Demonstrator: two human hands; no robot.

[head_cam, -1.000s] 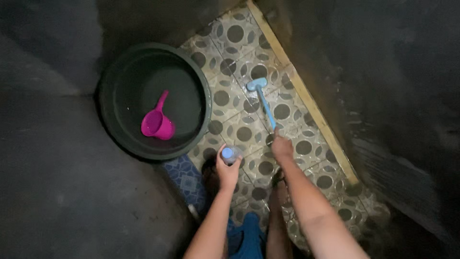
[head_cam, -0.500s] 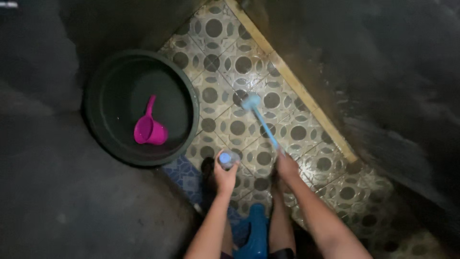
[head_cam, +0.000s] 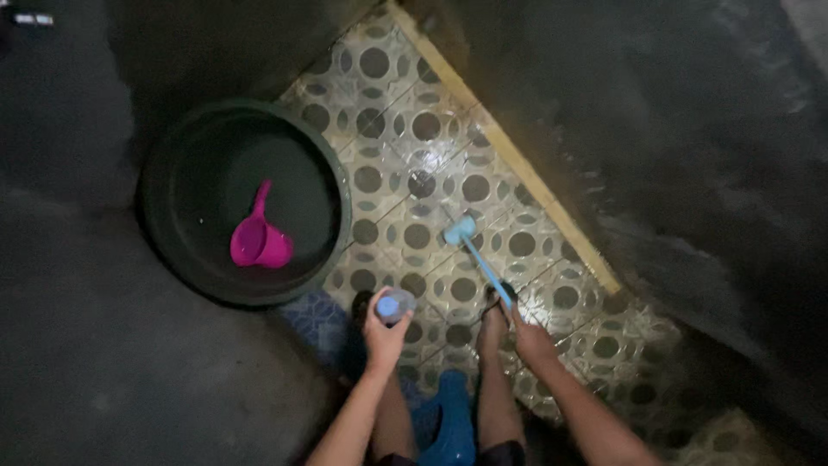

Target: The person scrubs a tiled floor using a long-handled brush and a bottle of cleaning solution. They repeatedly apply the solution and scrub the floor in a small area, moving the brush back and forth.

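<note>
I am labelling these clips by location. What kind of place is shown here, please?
Probably a simple washroom or bathing area. The wet patterned floor tiles sit between dark rough walls, a large dark basin holds a pink water scoop, and the right hand holds a blue long-handled scrub brush to the tiles.

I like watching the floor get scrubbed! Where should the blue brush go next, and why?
Probably push the brush forward again, away from the feet. The right hand holds its long handle with the head resting on the wet spotted tiles, and more tiles stretch ahead. The left hand just holds a small bottle.
</note>
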